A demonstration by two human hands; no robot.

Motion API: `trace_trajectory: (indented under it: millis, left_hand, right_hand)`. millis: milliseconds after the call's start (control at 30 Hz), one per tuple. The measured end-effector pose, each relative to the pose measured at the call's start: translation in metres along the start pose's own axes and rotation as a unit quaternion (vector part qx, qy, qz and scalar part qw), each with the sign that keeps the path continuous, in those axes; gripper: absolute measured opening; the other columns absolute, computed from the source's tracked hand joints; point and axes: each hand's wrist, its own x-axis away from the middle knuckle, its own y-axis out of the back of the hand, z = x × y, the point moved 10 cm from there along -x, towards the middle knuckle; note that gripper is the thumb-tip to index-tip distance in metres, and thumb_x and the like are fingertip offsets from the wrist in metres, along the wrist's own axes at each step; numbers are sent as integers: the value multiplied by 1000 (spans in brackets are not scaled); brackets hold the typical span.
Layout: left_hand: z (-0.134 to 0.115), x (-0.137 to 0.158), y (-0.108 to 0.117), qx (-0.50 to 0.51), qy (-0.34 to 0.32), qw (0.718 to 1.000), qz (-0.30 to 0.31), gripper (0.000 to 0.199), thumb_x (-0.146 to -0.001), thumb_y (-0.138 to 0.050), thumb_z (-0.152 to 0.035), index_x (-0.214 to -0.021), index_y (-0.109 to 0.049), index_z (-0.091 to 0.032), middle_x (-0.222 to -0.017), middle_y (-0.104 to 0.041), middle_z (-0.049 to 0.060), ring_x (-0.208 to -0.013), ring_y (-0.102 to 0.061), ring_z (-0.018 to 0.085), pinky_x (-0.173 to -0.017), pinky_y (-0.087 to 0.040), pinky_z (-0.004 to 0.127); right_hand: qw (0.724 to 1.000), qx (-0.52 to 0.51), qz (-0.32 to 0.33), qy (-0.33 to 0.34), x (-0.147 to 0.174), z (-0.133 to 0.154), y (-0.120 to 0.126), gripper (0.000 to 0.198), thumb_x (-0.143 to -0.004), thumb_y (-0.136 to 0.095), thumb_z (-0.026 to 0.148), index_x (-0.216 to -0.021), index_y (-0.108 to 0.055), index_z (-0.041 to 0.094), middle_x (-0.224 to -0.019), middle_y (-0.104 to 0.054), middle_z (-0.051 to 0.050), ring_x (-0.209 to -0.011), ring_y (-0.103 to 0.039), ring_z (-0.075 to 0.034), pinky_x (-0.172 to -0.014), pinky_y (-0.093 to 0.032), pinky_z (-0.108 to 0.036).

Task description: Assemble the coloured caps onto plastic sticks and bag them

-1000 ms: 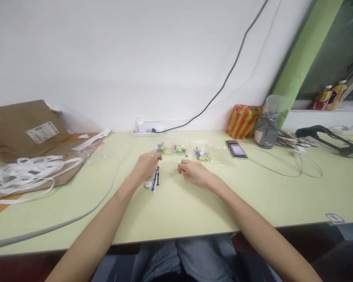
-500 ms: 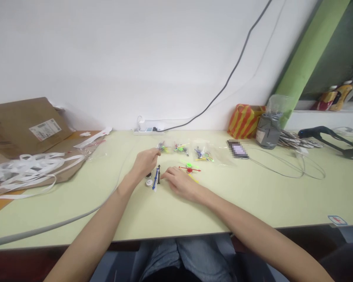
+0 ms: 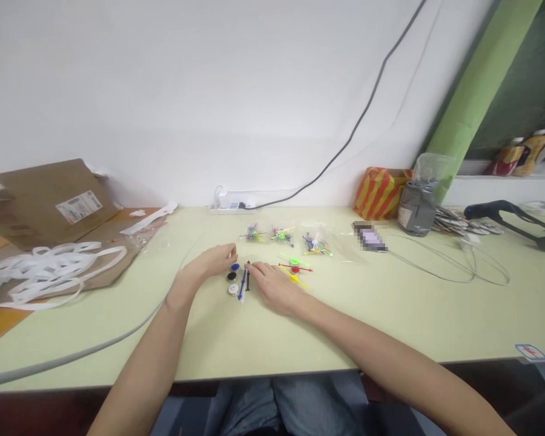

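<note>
My left hand (image 3: 215, 259) rests over the table with its fingers curled together; anything between them is hidden. Just below its fingertips lies a blue round piece (image 3: 235, 266), above a black round piece (image 3: 231, 276) and a white round piece (image 3: 233, 289). My right hand (image 3: 275, 287) lies palm down, fingers stretched out, fingertips at the upper ends of the arrow-shaped strips. Those are a blue arrow (image 3: 242, 284), a black arrow (image 3: 247, 280) and a partly covered white arrow (image 3: 243, 298). Right of that hand are a red arrow (image 3: 304, 269) and green (image 3: 294, 261) and yellow (image 3: 294, 278) round pieces.
Clear bags with colourful parts (image 3: 317, 243) lie behind my hands. A power strip (image 3: 231, 209) stands by the wall. To the left are a cardboard box (image 3: 49, 203) and white strapping (image 3: 59, 266); to the right, a phone (image 3: 370, 237), striped bag (image 3: 376, 194) and cables.
My left hand has moved left and towards me, uncovering the blue round piece. My right hand has shifted slightly, its fingertips now at the arrows' upper ends. The camera view has shifted a little.
</note>
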Motion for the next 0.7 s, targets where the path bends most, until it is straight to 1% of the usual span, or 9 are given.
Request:
trace_trajectory:
  millis: [100, 167, 200, 367, 500, 567, 633, 667, 700]
  left_hand:
    - [11, 5, -15, 27, 40, 996, 72, 32, -85, -48, -52, -85, -57, -21, -68, -67, 5, -61, -60, 21, -58, -39, 30]
    - [15, 7, -23, 44, 49, 993, 101, 34, -81, -52, -56, -82, -55, -22, -60, -63, 2, -54, -56, 20, -53, -36, 30]
    - [15, 6, -24, 47, 41, 993, 101, 32, -80, -53, -54, -80, -54, -22, -60, -63, 1, -53, -55, 19, -53, -36, 29]
    - [-1, 3, -15, 15, -33, 999, 37, 18, -78, -53, -37, -67, -49, -23, -65, -61, 0, -54, -50, 16, -53, -32, 29]
    - [-19, 4, 3, -38, -51, 997, -47, 13, -79, -47, -23, -66, -49, -23, -64, -58, 2, -55, -48, 17, -53, -29, 31]
    - [-27, 5, 6, -60, -48, 995, -70, 15, -81, -46, -22, -68, -52, -23, -68, -61, 3, -58, -51, 19, -54, -30, 31]
    - [-32, 3, 7, -72, -47, 992, -88, 11, -83, -48, -24, -78, -58, -23, -72, -64, 4, -62, -55, 21, -55, -32, 31]
    - [-34, 2, 8, -73, -50, 991, -103, 13, -84, -49, -25, -88, -61, -22, -75, -65, 4, -65, -58, 22, -56, -33, 31]
    - [-36, 1, 9, -70, -56, 988, -124, 20, -84, -50, -25, -100, -61, -22, -79, -67, 5, -69, -60, 23, -58, -36, 31]
  right_hand:
    - [1000, 7, -1, -15, -4, -2, 0, 57, -89, -43, 5, -145, -39, 13, -130, -55, -17, -119, -51, -26, -99, -45, -42]
    - [1000, 7, 0, -16, -5, -3, 0, 55, -90, -43, 6, -145, -39, 12, -129, -54, -18, -118, -51, -26, -98, -45, -43]
    - [1000, 8, 0, -15, -6, -4, -1, 54, -91, -42, 7, -145, -39, 11, -129, -54, -18, -117, -51, -26, -98, -45, -43]
    - [1000, 5, 6, -2, -4, -6, -3, 50, -92, -42, 7, -141, -44, 10, -126, -56, -17, -115, -52, -25, -98, -45, -40]
    - [1000, -11, 4, 11, 0, -9, -3, 49, -93, -42, 9, -142, -43, 11, -128, -54, -17, -115, -53, -24, -99, -45, -38]
    - [1000, -17, 5, 19, 1, -9, -3, 49, -94, -41, 10, -143, -42, 10, -130, -54, -17, -116, -52, -24, -100, -45, -38]
    - [1000, -17, 5, 23, 2, -9, -3, 49, -95, -40, 10, -144, -42, 9, -131, -53, -18, -116, -52, -24, -101, -45, -39]
    - [1000, -15, 4, 24, 2, -9, -3, 48, -95, -39, 10, -144, -43, 9, -131, -53, -18, -116, -52, -24, -102, -45, -39]
    - [1000, -12, 3, 26, 2, -9, -3, 48, -95, -39, 10, -143, -43, 9, -131, -53, -18, -117, -52, -24, -103, -44, -40]
